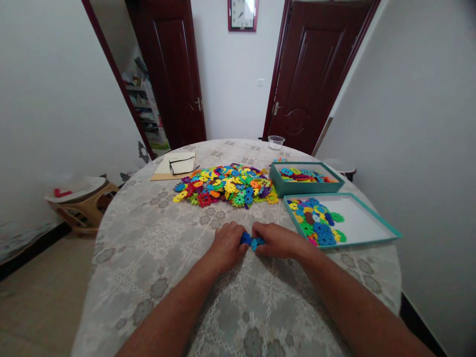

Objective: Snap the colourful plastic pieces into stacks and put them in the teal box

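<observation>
Over the near middle of the table, my left hand (pixel 229 244) is closed on a dark blue gear-shaped plastic piece (pixel 245 238). Facing it, my right hand (pixel 274 240) pinches a lighter blue gear-shaped piece (pixel 256 243). The two pieces are very close together; whether they touch or interlock I cannot tell. Fingers cover part of both. Beyond my hands lies a heap of colourful gear-shaped pieces (pixel 228 186).
At the right, a teal box (pixel 307 187) holds more pieces, and its shallow lid (pixel 368 218) carries several. Glasses (pixel 182 166) rest on paper (pixel 163 166) at the far left. A clear plastic bowl (pixel 276 142) stands at the back edge. A patterned cloth (pixel 141 253) covers the round table.
</observation>
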The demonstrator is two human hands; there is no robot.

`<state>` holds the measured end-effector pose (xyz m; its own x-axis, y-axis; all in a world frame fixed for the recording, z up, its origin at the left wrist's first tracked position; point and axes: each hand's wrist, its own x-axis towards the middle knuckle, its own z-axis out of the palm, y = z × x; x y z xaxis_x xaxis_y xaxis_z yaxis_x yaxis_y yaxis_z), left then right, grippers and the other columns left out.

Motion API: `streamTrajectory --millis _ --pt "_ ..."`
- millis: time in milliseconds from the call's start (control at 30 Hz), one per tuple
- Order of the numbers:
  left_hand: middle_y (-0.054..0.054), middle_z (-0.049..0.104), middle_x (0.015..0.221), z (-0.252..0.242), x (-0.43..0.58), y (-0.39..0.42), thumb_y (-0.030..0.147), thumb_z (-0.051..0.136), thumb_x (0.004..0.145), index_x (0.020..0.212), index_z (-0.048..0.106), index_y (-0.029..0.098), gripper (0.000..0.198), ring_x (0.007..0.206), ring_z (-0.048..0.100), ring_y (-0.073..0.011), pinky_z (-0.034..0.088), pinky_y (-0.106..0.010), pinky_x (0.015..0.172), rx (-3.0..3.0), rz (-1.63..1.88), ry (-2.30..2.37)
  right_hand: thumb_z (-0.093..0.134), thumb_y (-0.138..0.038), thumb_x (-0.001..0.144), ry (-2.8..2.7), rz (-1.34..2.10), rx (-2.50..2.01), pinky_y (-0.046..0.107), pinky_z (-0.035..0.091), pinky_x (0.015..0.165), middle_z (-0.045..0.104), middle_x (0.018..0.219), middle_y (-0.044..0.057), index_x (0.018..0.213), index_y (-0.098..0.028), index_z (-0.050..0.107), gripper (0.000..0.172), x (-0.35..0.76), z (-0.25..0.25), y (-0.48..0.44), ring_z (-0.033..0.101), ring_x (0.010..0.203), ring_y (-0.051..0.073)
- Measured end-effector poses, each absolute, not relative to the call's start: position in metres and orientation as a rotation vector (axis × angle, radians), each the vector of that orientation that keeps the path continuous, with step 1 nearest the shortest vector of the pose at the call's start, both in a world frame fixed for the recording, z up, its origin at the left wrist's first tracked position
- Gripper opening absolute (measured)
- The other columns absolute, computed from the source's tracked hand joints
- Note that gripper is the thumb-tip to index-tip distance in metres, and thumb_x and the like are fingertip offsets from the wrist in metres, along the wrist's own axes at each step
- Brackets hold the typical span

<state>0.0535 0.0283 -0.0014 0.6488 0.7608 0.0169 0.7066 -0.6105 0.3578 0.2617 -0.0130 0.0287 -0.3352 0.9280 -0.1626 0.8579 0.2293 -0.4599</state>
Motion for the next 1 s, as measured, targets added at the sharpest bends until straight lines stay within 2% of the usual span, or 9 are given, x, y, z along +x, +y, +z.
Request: streamTrajectory --millis 233,367,467,600,767,900,1000 --pt "-0.006 0.068 0.105 -0.001 0.054 0.028 0.024 0.063 0.088 0.103 0.060 0.023 0.016 0.101 0.061 -0.0259 0.041 -0.035 0.084 2.493 0.282 1.140 0.064 -0.018 0.081 -2.218 0.891 -1.549 0.024 0.036 0.068 0.064 0.087 -0.002 0.098 -0.021 0.062 0.018 0.266 0.022 -0.007 0.056 0.079 0.015" --pt "-0.001 0.067 0.092 -0.001 0.052 0.032 0.021 0.062 0.088 0.098 0.057 0.023 0.011 0.088 0.062 -0.0211 0.040 -0.031 0.076 2.386 0.387 1.129 0.058 -0.014 0.081 -2.014 0.810 -1.604 0.024 0.040 0.071 0.065 0.089 -0.001 0.104 -0.022 0.063 0.025 0.267 0.017 -0.002 0.057 0.081 0.015" --pt "0.000 0.064 0.088 -0.003 0.049 0.036 0.021 0.057 0.091 0.092 0.054 0.023 0.004 0.084 0.060 -0.0186 0.041 -0.029 0.075 2.320 0.616 1.151 0.055 -0.015 0.080 -1.752 0.913 -1.646 0.022 0.041 0.063 0.066 0.083 -0.001 0.106 -0.022 0.062 0.027 0.259 0.011 0.003 0.058 0.070 0.013" --pt "-0.002 0.060 0.092 -0.006 0.047 0.039 0.018 0.054 0.090 0.090 0.054 0.022 0.004 0.087 0.058 -0.0190 0.044 -0.029 0.077 2.429 0.805 1.124 0.055 -0.023 0.078 -1.335 1.339 -1.540 0.021 0.043 0.052 0.062 0.064 -0.004 0.107 -0.022 0.058 0.030 0.238 0.001 0.008 0.058 0.051 0.013" --pt "-0.004 0.058 0.098 -0.003 0.048 0.035 0.012 0.051 0.091 0.095 0.060 0.023 0.014 0.088 0.058 -0.0185 0.046 -0.029 0.077 2.559 0.670 1.106 0.055 -0.028 0.065 -1.032 1.689 -1.223 0.027 0.054 0.053 0.064 0.065 -0.001 0.097 -0.022 0.055 0.033 0.221 -0.008 0.011 0.063 0.054 0.016" --pt "-0.004 0.058 0.100 -0.001 0.048 0.031 0.012 0.057 0.091 0.100 0.065 0.022 0.015 0.089 0.058 -0.0177 0.046 -0.028 0.076 2.608 0.545 1.095 0.053 -0.026 0.059 -1.010 1.764 -1.149 0.031 0.057 0.058 0.064 0.065 0.000 0.094 -0.021 0.056 0.036 0.221 -0.007 0.007 0.066 0.057 0.017" --pt "-0.004 0.058 0.102 -0.002 0.047 0.030 0.013 0.059 0.093 0.106 0.066 0.023 0.018 0.092 0.058 -0.0177 0.046 -0.027 0.078 2.614 0.512 1.090 0.059 -0.024 0.060 -1.051 1.742 -1.149 0.030 0.057 0.060 0.066 0.072 0.000 0.093 -0.019 0.058 0.033 0.221 -0.008 0.003 0.065 0.059 0.015"
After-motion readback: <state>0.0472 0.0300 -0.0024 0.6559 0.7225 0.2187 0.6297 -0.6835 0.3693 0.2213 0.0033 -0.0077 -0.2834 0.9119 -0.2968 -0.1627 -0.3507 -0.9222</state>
